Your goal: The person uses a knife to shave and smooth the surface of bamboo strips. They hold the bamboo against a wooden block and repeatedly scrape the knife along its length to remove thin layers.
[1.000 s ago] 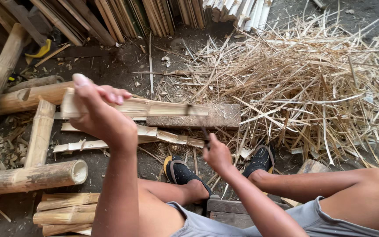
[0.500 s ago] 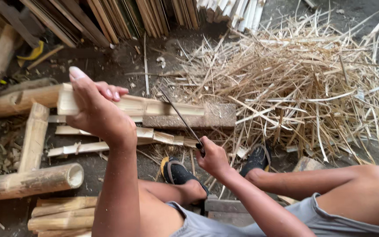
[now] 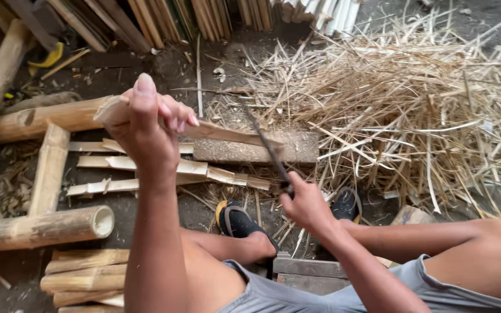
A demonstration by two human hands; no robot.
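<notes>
Bamboo slat [image 3: 215, 131] lies across the middle of the head view, its long axis running left to right and tilting slightly down toward the right. Its left end is raised in the left hand [image 3: 146, 130], which is closed around it with the thumb up and the fingers curled over the top edge. Its right end rests on a flat grey wooden block [image 3: 297, 150] on the dirt floor [image 3: 163, 69].

The right hand [image 3: 305, 203] sits nearer the body and to the right of the slat, fist closed around the handle of a long dark knife [image 3: 268, 148]. The blade slants up and to the left from that hand, and its far part meets the slat's upper edge near the block; whether the edge has bitten into the bamboo cannot be told. So the slat lies up and left of the right hand, while the left hand already holds it.

Below the slat, split bamboo pieces [image 3: 146, 171] lie flat on the floor. Round bamboo poles [image 3: 42, 229] lie at the left edge of the floor, and more stand stacked along the far edge. A big heap of pale bamboo shavings [image 3: 413, 116] fills the right side, just beside the block. Two feet in dark sandals [image 3: 242, 223] rest between the block and the person's knees, right beneath the knife hand.
</notes>
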